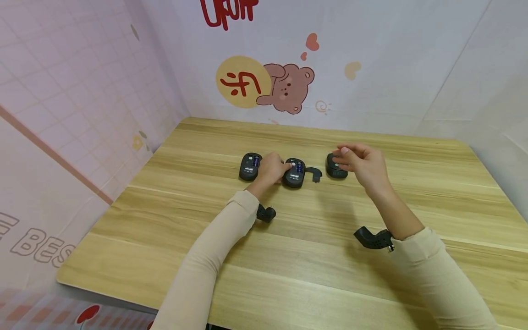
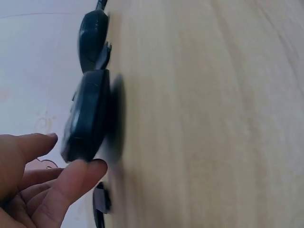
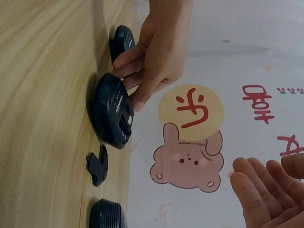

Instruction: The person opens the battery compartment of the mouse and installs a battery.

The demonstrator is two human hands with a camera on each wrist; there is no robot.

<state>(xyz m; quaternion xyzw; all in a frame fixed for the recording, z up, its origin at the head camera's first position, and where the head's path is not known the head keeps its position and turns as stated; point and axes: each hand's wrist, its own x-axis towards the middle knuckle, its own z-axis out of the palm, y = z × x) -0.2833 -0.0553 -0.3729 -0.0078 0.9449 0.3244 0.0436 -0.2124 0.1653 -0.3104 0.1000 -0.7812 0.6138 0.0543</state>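
Note:
My left hand [image 1: 270, 170] pinches the edge of a black computer mouse [image 1: 294, 174] between thumb and fingers. The mouse is belly up, its battery bay uncovered and blue batteries showing inside. In the left wrist view this mouse [image 2: 88, 116] is tilted, with a shadow beside it on the table. Just right of it lies a curved black battery cover [image 1: 315, 173]. My right hand [image 1: 365, 167] hovers with loosely bent fingers and holds nothing, overlapping another black mouse [image 1: 336, 172] in the head view.
A further upturned mouse [image 1: 249, 167] with batteries in its bay lies left of my left hand. All of these rest on a wood-grain table [image 1: 313, 270]. Behind it hangs a white backdrop [image 1: 383, 96] with a printed bear.

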